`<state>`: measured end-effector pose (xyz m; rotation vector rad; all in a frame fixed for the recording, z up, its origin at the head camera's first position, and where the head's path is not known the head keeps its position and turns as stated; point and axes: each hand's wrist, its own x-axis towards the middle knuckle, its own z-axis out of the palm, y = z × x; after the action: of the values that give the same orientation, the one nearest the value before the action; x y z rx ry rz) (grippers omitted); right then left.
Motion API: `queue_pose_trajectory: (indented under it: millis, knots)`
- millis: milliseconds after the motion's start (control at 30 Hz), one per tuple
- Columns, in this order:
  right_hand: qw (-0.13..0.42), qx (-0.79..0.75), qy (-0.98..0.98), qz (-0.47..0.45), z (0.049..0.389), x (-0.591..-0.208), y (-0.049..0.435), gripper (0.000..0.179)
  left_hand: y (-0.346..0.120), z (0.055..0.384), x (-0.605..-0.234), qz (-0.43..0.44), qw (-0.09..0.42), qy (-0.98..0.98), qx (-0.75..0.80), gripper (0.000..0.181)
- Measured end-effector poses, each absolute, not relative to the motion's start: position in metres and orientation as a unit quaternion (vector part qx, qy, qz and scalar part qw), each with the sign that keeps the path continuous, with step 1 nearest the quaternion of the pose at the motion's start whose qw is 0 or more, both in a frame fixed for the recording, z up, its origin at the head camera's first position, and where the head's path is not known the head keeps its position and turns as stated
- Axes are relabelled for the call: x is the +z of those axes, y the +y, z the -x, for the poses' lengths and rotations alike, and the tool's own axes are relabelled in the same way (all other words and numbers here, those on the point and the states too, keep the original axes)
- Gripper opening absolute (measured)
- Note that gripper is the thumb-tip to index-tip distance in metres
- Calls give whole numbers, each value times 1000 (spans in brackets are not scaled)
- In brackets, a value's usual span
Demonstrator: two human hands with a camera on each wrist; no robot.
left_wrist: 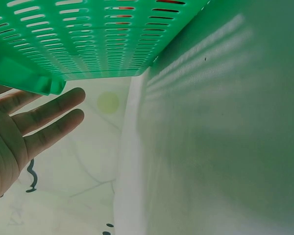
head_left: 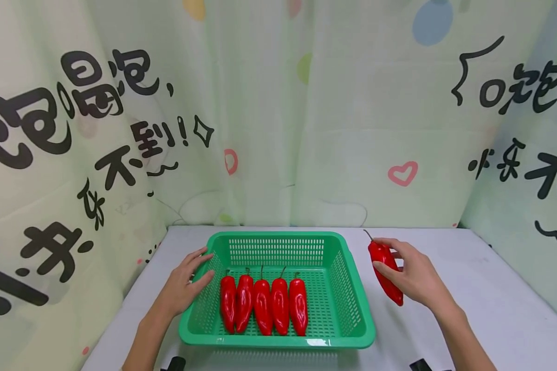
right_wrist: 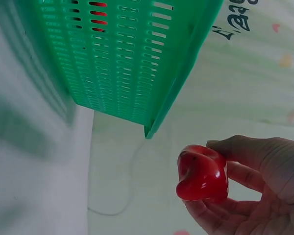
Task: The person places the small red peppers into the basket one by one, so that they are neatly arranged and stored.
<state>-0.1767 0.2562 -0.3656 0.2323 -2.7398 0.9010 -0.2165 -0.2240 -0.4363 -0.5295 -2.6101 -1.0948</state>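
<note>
In the head view a green plastic basket point(head_left: 339, 299) stands on the white table. Several red chili peppers point(head_left: 262, 308) lie side by side in its left and middle part, stems toward the back. My left hand point(head_left: 184, 283) rests at the basket's left rim; in the left wrist view its fingers point(left_wrist: 51, 110) are straight, partly behind the rim. Off the basket's right side, my right hand point(head_left: 410, 270) pinches another red chili pepper point(head_left: 386, 275), held tilted above the table. The right wrist view has this pepper point(right_wrist: 202, 174) end-on between thumb and fingers.
The white table point(head_left: 450, 263) reaches back to a pale green curtain point(head_left: 343, 129) with black writing and coloured spots. More curtain hangs along the left and right sides. Two small black objects point(head_left: 176, 364) show at the lower edge.
</note>
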Motion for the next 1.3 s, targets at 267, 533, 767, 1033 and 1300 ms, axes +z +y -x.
queue_pose_trajectory:
  millis: [267,533,767,1033,1300]
  knots:
    - [128,303,-939,-105,175,-356,247,57,-224,217,-437,183,134,-899,-374,47]
    - [120,310,-935,-121,175,-350,235,56,-223,217,-435,181,137,-899,-374,47]
    - [114,317,-933,-127,174,-346,229,55,-223,216,-434,181,133,-898,-378,47]
    - [102,331,-927,-143,175,-345,222,51,-224,216,-435,179,129,-897,-382,47]
    - [93,334,-925,-158,177,-346,215,50,-223,216,-436,180,131,-896,-384,46]
